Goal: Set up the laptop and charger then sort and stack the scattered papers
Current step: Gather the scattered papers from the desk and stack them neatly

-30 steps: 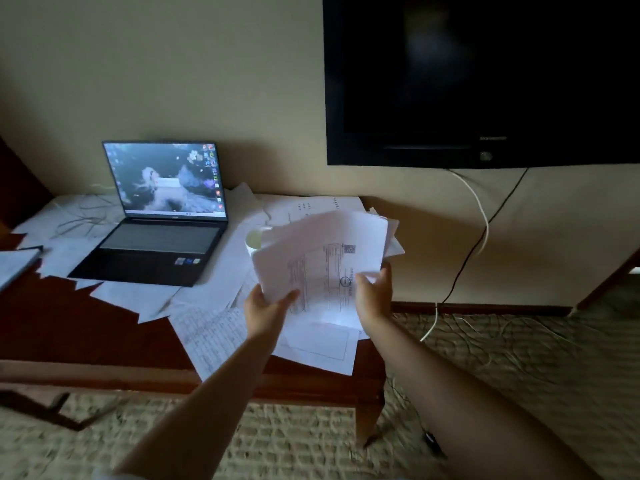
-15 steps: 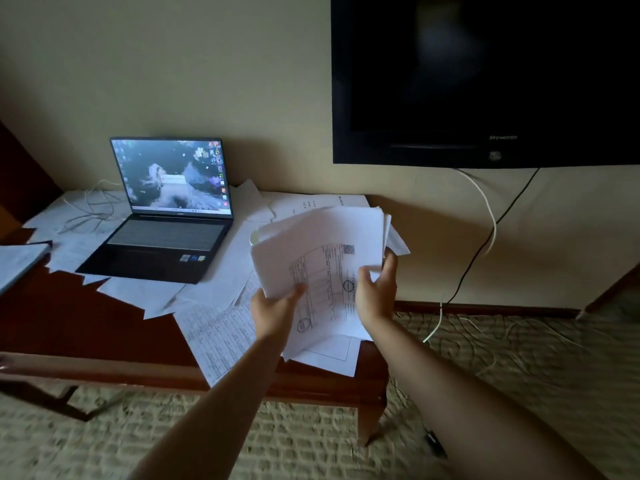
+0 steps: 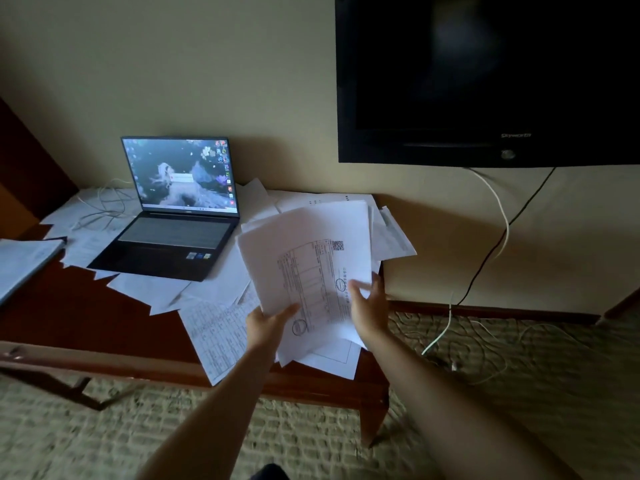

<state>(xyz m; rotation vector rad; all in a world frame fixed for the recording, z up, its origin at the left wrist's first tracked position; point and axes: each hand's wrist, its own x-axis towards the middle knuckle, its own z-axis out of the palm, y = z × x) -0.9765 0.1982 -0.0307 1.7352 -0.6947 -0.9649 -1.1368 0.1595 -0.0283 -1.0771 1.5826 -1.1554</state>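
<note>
A plain cream wall [image 3: 173, 64] backs the room, with a big black television [image 3: 485, 77] mounted high on it; 2 cables, a white cable [image 3: 504, 220] and a black cable [image 3: 485, 261], trail from its underside to a ribbed, woven beige carpet [image 3: 519, 393]. Below stands a dark, glossy wooden table [image 3: 79, 320], its front edge rounded; bare wood shows only along the front left, and open carpet lies off its right end. The laptop [image 3: 173, 233] sits open toward the back left corner, screen lit, resting on loose sheets. Scattered papers [image 3: 152, 289] cover most of the top, some poking past the front and right edges. A thin white cord [image 3: 100, 209] coils at the back left corner. Over the front right corner, the held sheaf of papers [image 3: 311, 258] is tilted up, printed with a table and stamps. The left hand [image 3: 268, 323] pinches its lower left edge, thumb on top; the right hand [image 3: 369, 306] curls around its lower right edge.
</note>
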